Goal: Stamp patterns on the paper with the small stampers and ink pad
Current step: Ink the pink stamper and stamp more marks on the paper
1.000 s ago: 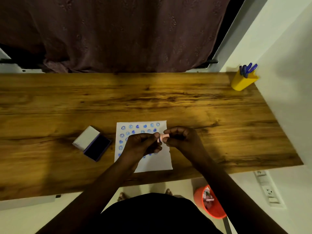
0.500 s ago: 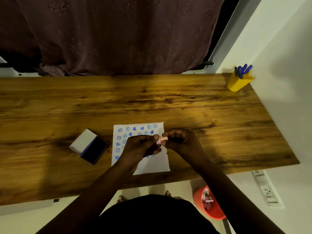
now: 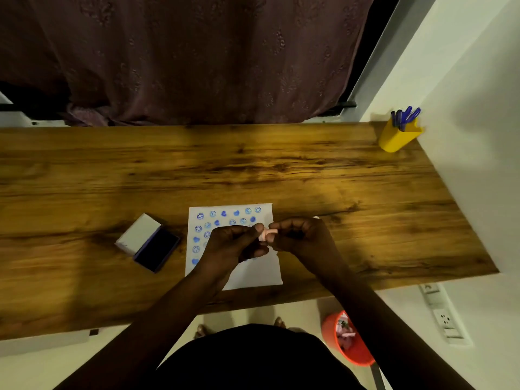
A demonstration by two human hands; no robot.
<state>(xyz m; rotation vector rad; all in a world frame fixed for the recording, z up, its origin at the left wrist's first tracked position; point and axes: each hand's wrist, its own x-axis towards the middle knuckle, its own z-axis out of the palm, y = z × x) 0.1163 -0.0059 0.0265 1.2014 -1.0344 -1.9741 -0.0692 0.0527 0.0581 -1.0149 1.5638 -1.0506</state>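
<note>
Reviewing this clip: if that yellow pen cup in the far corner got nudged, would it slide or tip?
The yellow pen cup looks tall for its base, and the blue pens stick out above its rim, so it would probably tip rather than slide. It appears to be light plastic, easily shifted on the smooth wooden table.

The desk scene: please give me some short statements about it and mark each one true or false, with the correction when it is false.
1. The ink pad lies open, to the left of the paper. True.
2. The paper has no stamps yet. False: blue stamps fill its upper and left part.
3. Both hands hold a small pink stamper above the paper. True: the left hand and the right hand meet at it.
4. The yellow cup stands next to the ink pad. False: it stands at the far right corner of the desk, with blue pens in it.
5. The red bin stands on the desk. False: it is on the floor, below the desk edge.
</note>
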